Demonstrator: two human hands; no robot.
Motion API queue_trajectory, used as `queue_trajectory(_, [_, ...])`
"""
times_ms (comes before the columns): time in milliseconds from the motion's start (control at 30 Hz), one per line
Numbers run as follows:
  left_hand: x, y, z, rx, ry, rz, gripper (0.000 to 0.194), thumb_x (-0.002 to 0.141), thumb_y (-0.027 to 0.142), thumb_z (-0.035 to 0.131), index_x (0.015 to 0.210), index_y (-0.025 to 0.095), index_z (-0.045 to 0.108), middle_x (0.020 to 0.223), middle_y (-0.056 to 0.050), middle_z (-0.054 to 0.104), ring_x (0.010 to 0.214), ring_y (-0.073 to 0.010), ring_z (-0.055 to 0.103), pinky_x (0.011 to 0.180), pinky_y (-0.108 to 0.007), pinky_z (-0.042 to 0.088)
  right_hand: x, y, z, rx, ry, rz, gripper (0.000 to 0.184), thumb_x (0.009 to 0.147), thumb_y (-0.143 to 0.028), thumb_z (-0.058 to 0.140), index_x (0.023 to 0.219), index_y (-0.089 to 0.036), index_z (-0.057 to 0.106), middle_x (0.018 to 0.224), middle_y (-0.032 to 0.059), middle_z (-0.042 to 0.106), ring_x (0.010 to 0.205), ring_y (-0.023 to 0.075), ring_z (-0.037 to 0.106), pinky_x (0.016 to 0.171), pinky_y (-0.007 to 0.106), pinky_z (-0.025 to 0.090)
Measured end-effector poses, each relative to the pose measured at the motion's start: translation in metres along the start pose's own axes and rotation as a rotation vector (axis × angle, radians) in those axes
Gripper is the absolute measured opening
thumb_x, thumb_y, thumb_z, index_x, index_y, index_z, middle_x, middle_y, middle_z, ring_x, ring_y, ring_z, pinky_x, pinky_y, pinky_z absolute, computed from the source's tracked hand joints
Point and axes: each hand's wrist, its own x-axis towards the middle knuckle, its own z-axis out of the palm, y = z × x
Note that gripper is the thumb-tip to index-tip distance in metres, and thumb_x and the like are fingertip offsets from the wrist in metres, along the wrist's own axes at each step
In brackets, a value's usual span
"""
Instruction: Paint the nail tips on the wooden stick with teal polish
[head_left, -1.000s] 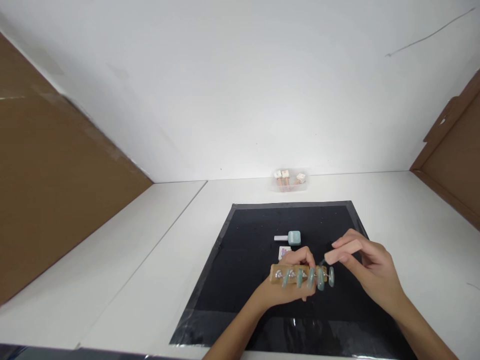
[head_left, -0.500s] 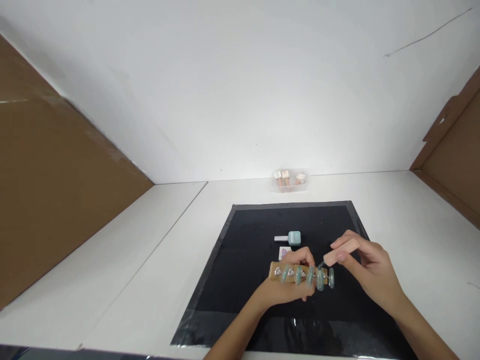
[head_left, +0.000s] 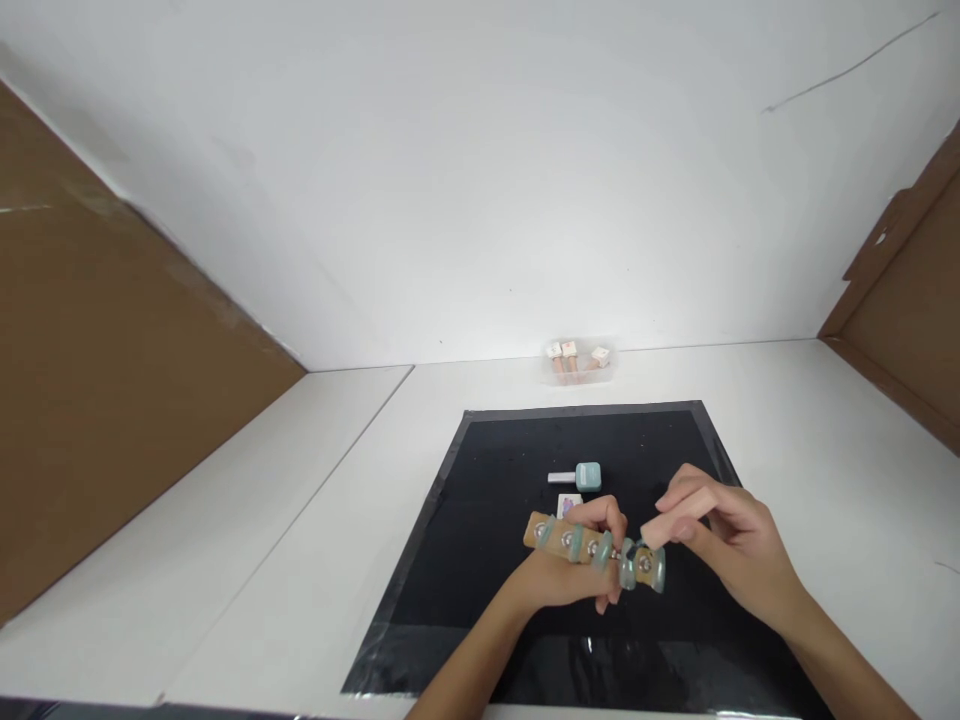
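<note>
tilted since earlier, wooden bar (head_left: 556,538) clasped in left hand (head_left: 564,582) slopes down rightward — right hand (head_left: 739,525) pinches pink handle (head_left: 670,522) alongside.

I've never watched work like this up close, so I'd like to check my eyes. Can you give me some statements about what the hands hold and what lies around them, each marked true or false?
1. The left hand holds a tan bar with green pieces along it. True.
2. The right hand holds nothing. False: the right hand pinches a pale pink handle.
3. The teal bottle lies on the black mat. True.
4. The clear container stands on the black mat. False: the clear container is on the white table, beyond the mat.
5. White-topped items are in the clear container. True.
</note>
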Motion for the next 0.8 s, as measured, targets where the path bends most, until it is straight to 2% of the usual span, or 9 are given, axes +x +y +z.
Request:
queue_trajectory(100, [0.0007, -0.0001, -0.0001, -0.051, -0.027, 0.029, 0.042, 0.054, 0.019, 0.082, 0.068, 0.016, 0.043, 0.052, 0.007, 0.056, 0.039, -0.0052, 0.054, 0.033, -0.012, 0.043, 0.0002, 0.0002, -0.0002, -0.004, 0.039, 0.020, 0.026, 0.086, -0.041, 0.060, 0.068, -0.026, 0.071, 0.066, 0.0026, 0.069, 0.066, 0.0172, 0.063, 0.058, 0.027, 0.053])
queue_trajectory(233, [0.0011, -0.0002, 0.0001, -0.062, -0.056, 0.024, 0.042, 0.054, 0.015, 0.082, 0.069, 0.016, 0.043, 0.052, 0.007, 0.057, 0.039, -0.0050, 0.054, 0.032, -0.011, 0.043, -0.0002, 0.0010, -0.0002, 0.016, -0.001, 0.021, 0.025, 0.085, -0.042, 0.062, 0.068, -0.025, 0.071, 0.067, 0.0031, 0.069, 0.065, 0.0176, 0.064, 0.057, 0.028, 0.053])
queue_trajectory(367, [0.0018, -0.0027, -0.0014, -0.085, -0.071, 0.050, 0.039, 0.058, 0.017, 0.080, 0.069, 0.016, 0.043, 0.053, 0.007, 0.056, 0.039, -0.0046, 0.054, 0.033, -0.010, 0.044, 0.0000, 0.0001, 0.0003, -0.006, 0.042, 0.051, 0.031, 0.086, -0.045, 0.059, 0.065, -0.024, 0.070, 0.065, 0.0036, 0.068, 0.065, 0.0180, 0.064, 0.056, 0.028, 0.053])
queue_trajectory(467, [0.0022, -0.0053, -0.0028, -0.107, -0.088, 0.070, 0.039, 0.058, 0.016, 0.081, 0.069, 0.016, 0.044, 0.053, 0.007, 0.057, 0.039, -0.0054, 0.054, 0.032, -0.011, 0.044, 0.0008, -0.0014, 0.0004, 0.007, 0.013, 0.037, 0.031, 0.085, -0.046, 0.060, 0.065, -0.024, 0.069, 0.063, 0.0029, 0.068, 0.063, 0.0173, 0.063, 0.054, 0.027, 0.052])
queue_trajectory(633, [0.0013, -0.0041, -0.0014, -0.102, -0.087, 0.064, 0.038, 0.060, 0.017, 0.080, 0.068, 0.016, 0.043, 0.053, 0.006, 0.057, 0.036, -0.0038, 0.052, 0.031, -0.010, 0.042, 0.0003, -0.0001, 0.0015, 0.015, 0.114, 0.040, 0.026, 0.084, -0.042, 0.062, 0.067, -0.024, 0.070, 0.067, 0.0020, 0.069, 0.058, 0.0142, 0.061, 0.050, 0.024, 0.049])
queue_trajectory(733, [0.0013, -0.0019, 0.0000, -0.068, -0.070, 0.037, 0.041, 0.056, 0.019, 0.082, 0.069, 0.016, 0.043, 0.052, 0.007, 0.057, 0.037, -0.0047, 0.052, 0.031, -0.011, 0.042, -0.0002, 0.0011, 0.0029, 0.060, 0.069, 0.019, 0.022, 0.083, -0.043, 0.064, 0.073, -0.024, 0.071, 0.066, 0.0018, 0.068, 0.057, 0.0146, 0.061, 0.050, 0.024, 0.050])
queue_trajectory(800, [0.0017, -0.0012, 0.0002, -0.051, -0.060, 0.026, 0.043, 0.054, 0.018, 0.083, 0.068, 0.016, 0.042, 0.052, 0.007, 0.057, 0.037, -0.0050, 0.052, 0.031, -0.011, 0.041, -0.0001, 0.0010, 0.0031, 0.040, 0.031, 0.016, 0.022, 0.083, -0.040, 0.065, 0.069, -0.023, 0.070, 0.063, 0.0016, 0.067, 0.059, 0.0152, 0.061, 0.052, 0.025, 0.050])
